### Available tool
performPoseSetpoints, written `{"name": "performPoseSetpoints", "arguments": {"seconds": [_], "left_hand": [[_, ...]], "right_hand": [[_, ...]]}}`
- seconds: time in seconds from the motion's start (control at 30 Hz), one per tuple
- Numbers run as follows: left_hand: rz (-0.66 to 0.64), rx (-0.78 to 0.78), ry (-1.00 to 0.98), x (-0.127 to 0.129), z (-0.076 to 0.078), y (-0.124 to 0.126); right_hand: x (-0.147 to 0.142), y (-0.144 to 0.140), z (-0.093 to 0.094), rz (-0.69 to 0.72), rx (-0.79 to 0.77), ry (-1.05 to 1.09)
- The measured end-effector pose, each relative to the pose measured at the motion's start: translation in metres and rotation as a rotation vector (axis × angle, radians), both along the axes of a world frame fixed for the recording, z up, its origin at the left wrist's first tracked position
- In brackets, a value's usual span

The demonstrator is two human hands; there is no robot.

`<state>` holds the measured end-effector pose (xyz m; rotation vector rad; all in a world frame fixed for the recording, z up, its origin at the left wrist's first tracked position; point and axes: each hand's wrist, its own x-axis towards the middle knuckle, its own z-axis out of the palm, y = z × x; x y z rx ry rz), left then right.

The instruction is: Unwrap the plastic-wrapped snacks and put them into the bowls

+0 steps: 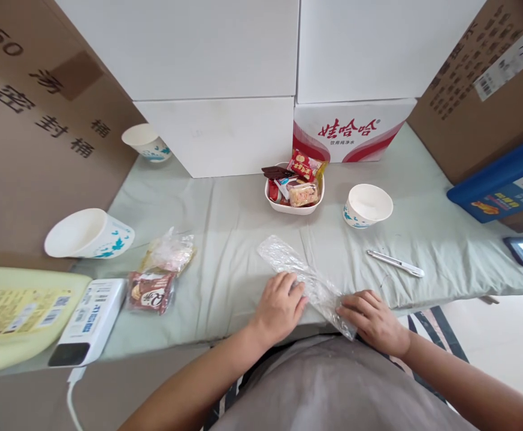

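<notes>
A clear plastic bag [288, 263] lies flat on the pale green cloth [225, 239], running from the middle toward the table's near edge. My left hand [279, 305] rests on its middle with fingers bent over the film. My right hand [371, 320] presses the bag's near end at the table edge. Neither hand lifts it.
A white dish of wrapped snacks [294, 187] stands behind, a paper cup [368, 205] to its right, a white pen-like tool [396, 263] nearer. At left lie bagged snacks [160, 272], a tipped cup [88, 234], a power bank [88, 323]. Boxes wall the back.
</notes>
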<state>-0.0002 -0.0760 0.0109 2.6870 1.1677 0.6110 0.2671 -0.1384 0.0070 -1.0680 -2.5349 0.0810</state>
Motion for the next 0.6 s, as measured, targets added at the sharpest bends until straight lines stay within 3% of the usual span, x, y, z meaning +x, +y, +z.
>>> {"name": "performPoseSetpoints", "arguments": {"seconds": [0.17,0.27,0.33,0.5,0.6], "left_hand": [[-0.227,-0.059,-0.064,-0.005,-0.01,-0.008],[-0.283,-0.109,-0.076,-0.012,-0.015,-0.009],[-0.286,-0.135,-0.12,-0.014,-0.017,-0.009],[-0.24,-0.229,-0.222,-0.014,-0.016,-0.006],[-0.196,-0.294,-0.25,-0.014,-0.014,-0.005]], "right_hand": [[-0.009,0.014,0.039,0.111,-0.038,0.15],[-0.018,0.041,0.063,0.127,-0.106,0.253],[-0.028,0.065,0.069,0.067,-0.206,0.333],[-0.071,0.133,0.048,-0.061,-0.643,0.559],[-0.099,0.161,0.028,-0.131,-0.744,0.542]]}}
